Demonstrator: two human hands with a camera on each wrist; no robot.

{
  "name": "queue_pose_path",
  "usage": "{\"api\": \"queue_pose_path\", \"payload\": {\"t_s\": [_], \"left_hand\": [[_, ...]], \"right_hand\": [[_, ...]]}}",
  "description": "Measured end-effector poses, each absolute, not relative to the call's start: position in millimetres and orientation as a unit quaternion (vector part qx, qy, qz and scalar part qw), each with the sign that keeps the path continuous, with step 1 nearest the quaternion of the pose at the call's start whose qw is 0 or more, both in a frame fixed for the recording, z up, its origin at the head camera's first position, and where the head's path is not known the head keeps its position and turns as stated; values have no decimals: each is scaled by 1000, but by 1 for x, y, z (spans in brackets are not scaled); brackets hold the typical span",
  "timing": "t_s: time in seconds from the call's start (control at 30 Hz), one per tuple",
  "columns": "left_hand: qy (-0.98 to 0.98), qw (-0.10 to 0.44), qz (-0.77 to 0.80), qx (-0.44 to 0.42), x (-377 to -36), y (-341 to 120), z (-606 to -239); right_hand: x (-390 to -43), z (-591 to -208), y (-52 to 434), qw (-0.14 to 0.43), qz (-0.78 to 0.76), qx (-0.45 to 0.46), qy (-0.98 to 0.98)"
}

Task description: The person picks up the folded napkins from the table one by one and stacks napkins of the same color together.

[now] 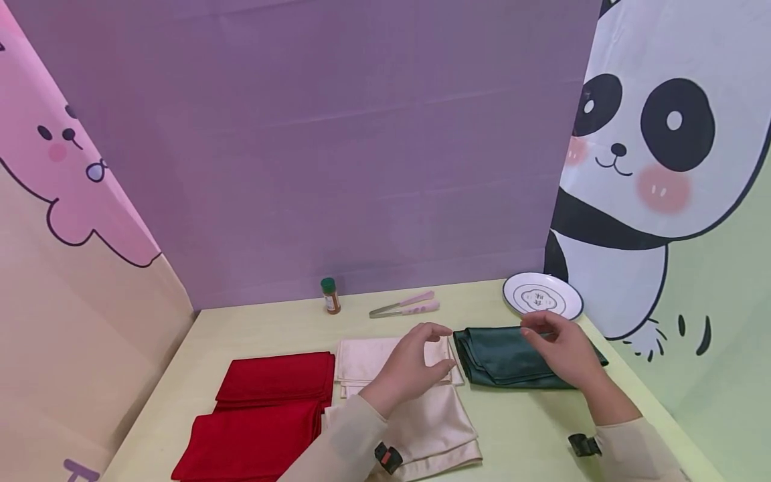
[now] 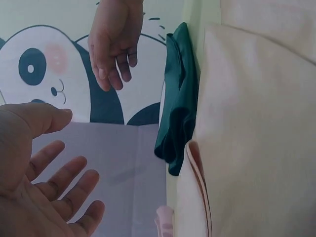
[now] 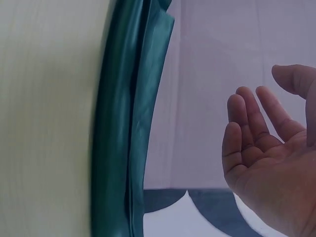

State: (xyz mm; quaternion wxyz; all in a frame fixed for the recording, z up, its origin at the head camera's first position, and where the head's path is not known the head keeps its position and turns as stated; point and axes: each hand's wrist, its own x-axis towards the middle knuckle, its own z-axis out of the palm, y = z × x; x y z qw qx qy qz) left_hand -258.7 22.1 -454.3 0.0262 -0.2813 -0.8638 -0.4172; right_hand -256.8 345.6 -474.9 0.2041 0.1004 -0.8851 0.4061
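A folded dark green cloth [image 1: 500, 358] lies at the right of the table, its folds seen edge-on in the right wrist view. Above its right part hovers my right hand [image 1: 560, 348], fingers loosely bent, holding nothing. My left hand [image 1: 412, 365] is raised over the folded cream cloths [image 1: 434, 422], thumb and fingers apart with nothing between them. In the left wrist view its fingers [image 2: 64, 175] spread well away from the fabric. Two folded red cloths [image 1: 274, 378] lie to the left, one in front of the other.
At the back stand a small green-capped spice bottle [image 1: 330, 296] and, beside it, pink-handled tongs [image 1: 405, 306]. A white plate [image 1: 542, 284] with printed lettering sits at the back right corner. A purple backdrop [image 1: 361, 167] rises behind the table [image 1: 259, 329].
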Motion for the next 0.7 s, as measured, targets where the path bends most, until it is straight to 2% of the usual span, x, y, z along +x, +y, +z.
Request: {"api": "queue_pose_path", "payload": {"t_s": [0.23,0.7], "left_hand": [[-854,46,-436,-280,-258,-4,-452],[-849,71,-449,-268,-250,-43,-457]], "right_hand": [[-257,-471,329,199,411,120,-881],[-251,-468,298,172,425,98,-884]]}}
